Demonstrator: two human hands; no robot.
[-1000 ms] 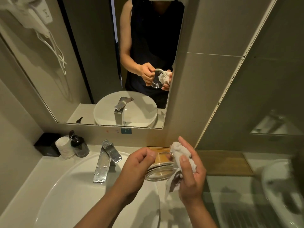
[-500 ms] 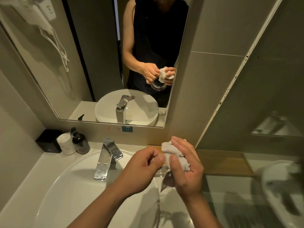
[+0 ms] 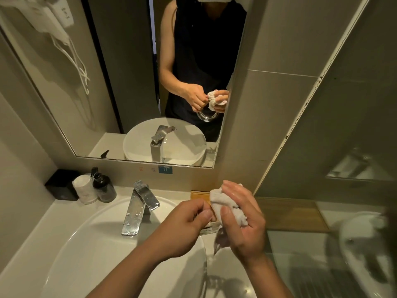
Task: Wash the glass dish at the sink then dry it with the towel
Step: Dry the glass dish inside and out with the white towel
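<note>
My left hand [image 3: 184,224] pinches the rim of the small clear glass dish [image 3: 207,230], which is mostly hidden behind my fingers. Only its lower edge shows between my two hands. My right hand [image 3: 245,220] is closed around a bunched white towel [image 3: 223,203] and presses it against the dish. Both hands hover over the right rim of the white sink [image 3: 90,244]. The mirror [image 3: 120,82] reflects the dish hanging mouth-down below the towel.
A chrome faucet [image 3: 139,207] stands at the back of the sink. A black box [image 3: 61,186], a rolled white cloth [image 3: 84,188] and a dark pump bottle [image 3: 103,186] sit at the back left. A wooden shelf [image 3: 290,214] and a toilet [image 3: 365,250] lie to the right.
The dish was side-on and plainly visible; it has since turned and slipped behind my fingers. The towel hand closed in against my left hand, working over the dish.
</note>
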